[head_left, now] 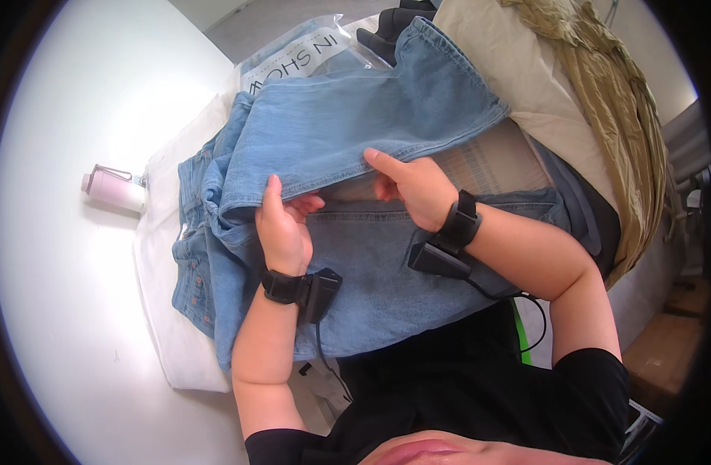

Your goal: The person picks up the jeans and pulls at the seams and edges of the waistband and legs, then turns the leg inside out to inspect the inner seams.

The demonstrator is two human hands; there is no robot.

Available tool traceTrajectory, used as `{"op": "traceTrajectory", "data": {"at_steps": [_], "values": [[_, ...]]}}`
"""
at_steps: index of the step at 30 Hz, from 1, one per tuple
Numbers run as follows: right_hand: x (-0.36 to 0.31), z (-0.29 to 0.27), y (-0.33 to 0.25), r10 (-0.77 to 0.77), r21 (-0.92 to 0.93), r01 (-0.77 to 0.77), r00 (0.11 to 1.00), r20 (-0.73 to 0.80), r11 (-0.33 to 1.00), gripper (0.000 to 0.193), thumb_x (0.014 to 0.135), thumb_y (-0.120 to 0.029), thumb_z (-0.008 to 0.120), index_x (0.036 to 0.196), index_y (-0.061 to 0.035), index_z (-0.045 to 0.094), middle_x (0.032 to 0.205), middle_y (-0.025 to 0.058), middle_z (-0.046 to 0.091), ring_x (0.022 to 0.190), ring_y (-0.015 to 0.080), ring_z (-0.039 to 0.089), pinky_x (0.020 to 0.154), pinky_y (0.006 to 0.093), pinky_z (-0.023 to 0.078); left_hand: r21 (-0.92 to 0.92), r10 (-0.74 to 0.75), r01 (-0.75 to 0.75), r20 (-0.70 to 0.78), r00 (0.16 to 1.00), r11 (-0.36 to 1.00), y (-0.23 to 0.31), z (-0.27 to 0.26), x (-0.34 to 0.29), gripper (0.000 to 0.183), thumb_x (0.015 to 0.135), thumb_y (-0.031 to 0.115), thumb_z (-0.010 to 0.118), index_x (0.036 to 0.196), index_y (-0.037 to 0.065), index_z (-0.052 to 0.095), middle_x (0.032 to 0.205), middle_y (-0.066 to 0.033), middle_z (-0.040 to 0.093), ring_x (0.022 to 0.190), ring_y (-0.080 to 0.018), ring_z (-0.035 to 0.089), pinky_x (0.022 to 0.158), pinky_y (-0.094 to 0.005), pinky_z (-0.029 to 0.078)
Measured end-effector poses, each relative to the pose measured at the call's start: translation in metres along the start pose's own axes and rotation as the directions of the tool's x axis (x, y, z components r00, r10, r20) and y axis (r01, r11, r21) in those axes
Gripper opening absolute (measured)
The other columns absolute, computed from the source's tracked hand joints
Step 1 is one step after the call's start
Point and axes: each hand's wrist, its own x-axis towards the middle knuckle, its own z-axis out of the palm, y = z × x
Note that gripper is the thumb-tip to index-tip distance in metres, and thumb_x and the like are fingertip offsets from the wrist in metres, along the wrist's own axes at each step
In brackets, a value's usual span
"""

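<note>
Jeans (348,132): one pair, light blue denim, faded wash, orange-brown stitching along the seams. Lying spread on a white cloth over the white worktop, waistband end toward the person's left, crumpled there in loose folds. One leg is folded up and across, its hemmed cuff pointing away to the upper right; the other leg lies flat beneath it, nearer the person. The folded leg's lower edge is pinched by the left hand (284,231) and the right hand (414,188), thumbs on top.
</note>
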Motion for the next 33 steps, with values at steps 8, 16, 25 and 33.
{"op": "traceTrajectory", "data": {"at_steps": [8,16,25,33], "values": [[0.000,-0.001,0.000,0.005,-0.055,-0.006,1.000,-0.015,0.998,0.026,0.081,-0.026,0.060,0.065,-0.0061,0.055,0.059,0.0028,0.052,0.054,0.0117,0.048,0.055,0.0246,0.036,0.040,-0.067,0.068,-0.036,0.997,0.997,-0.001,0.001,0.000,0.037,0.087,0.035,0.045,0.080,0.000,0.055,0.063,-0.0115,0.059,0.052,-0.0178,0.054,0.053,-0.0270,0.044],[0.003,-0.001,0.004,-0.001,-0.004,0.001,0.999,-0.039,1.000,0.035,0.080,-0.033,0.060,0.062,-0.0031,0.056,0.057,0.0063,0.053,0.056,0.0145,0.048,0.058,0.0263,0.038,0.125,-0.118,0.107,0.077,0.990,0.986,-0.004,0.001,0.000,0.030,0.086,0.029,0.048,0.081,-0.001,0.055,0.067,-0.0127,0.060,0.058,-0.0171,0.056,0.057,-0.0269,0.044],[0.000,0.000,-0.004,0.035,0.144,-0.028,0.998,-0.043,0.989,0.037,0.081,-0.037,0.058,0.083,-0.0005,0.057,0.071,0.0063,0.057,0.061,0.0125,0.050,0.055,0.0234,0.040,0.086,-0.081,0.079,0.029,0.996,0.993,0.000,-0.002,0.003,0.026,0.086,0.023,0.047,0.084,-0.002,0.055,0.072,-0.0149,0.061,0.059,-0.0173,0.056,0.058,-0.0266,0.044],[-0.006,0.001,0.001,0.187,0.079,-0.233,0.907,0.376,0.969,0.026,0.083,-0.025,0.057,0.093,-0.0018,0.057,0.087,0.0063,0.061,0.062,0.0071,0.049,0.055,0.0200,0.039,0.061,-0.076,0.071,0.095,0.993,0.996,-0.003,-0.001,0.001,0.025,0.086,0.023,0.048,0.087,-0.001,0.053,0.075,-0.0143,0.060,0.060,-0.0169,0.054,0.059,-0.0269,0.044]]}}
